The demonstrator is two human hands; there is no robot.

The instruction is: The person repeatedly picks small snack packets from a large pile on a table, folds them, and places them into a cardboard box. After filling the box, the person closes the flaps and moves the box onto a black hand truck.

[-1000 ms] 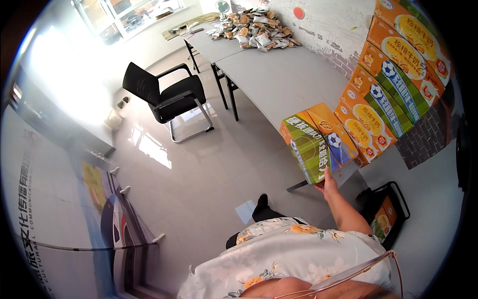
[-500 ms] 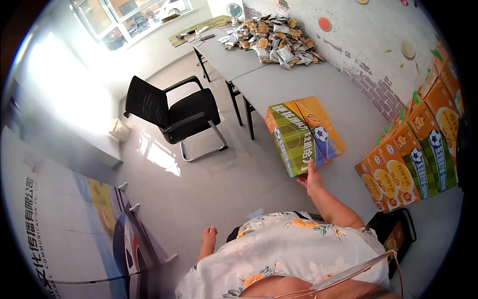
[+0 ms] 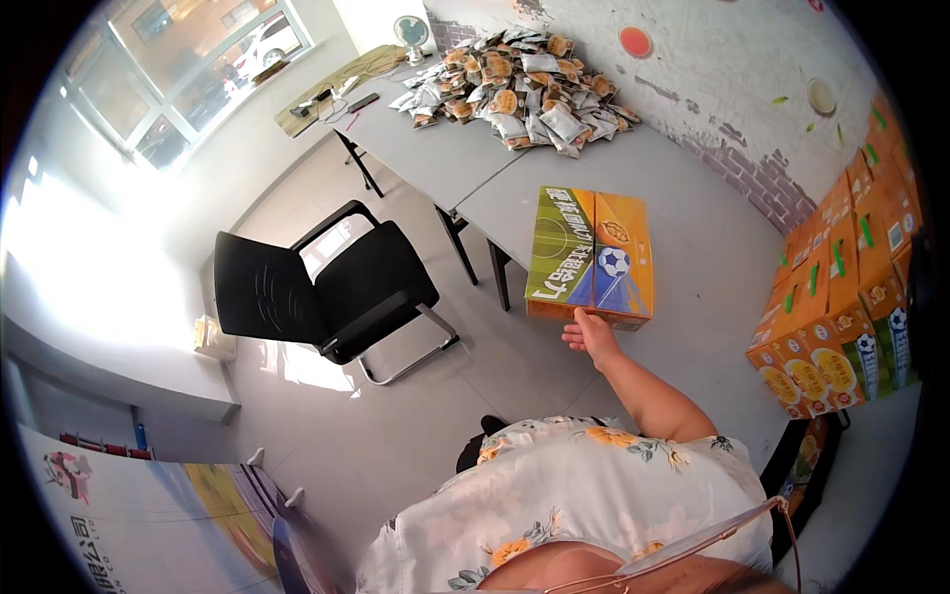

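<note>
A carton (image 3: 591, 252) lies on the grey table, printed in green, orange and blue with a football on its upper face. Close by its near side is my right hand (image 3: 592, 339), palm turned toward the left and fingers stretched out. The thumb reaches up to the carton's near edge; whether it touches is hard to tell. Nothing is held in this hand. My left hand does not show.
A heap of small packets (image 3: 524, 89) covers the table's far part, with a small fan (image 3: 411, 35) beyond. Orange cartons with green handles (image 3: 821, 307) are stacked at the right. A black chair (image 3: 327, 297) stands to the left of the grey table (image 3: 693, 208).
The carton now sits more squarely on the table, its green side turned from view. My right hand has drawn slightly left along its near edge. My left hand has left the picture.
</note>
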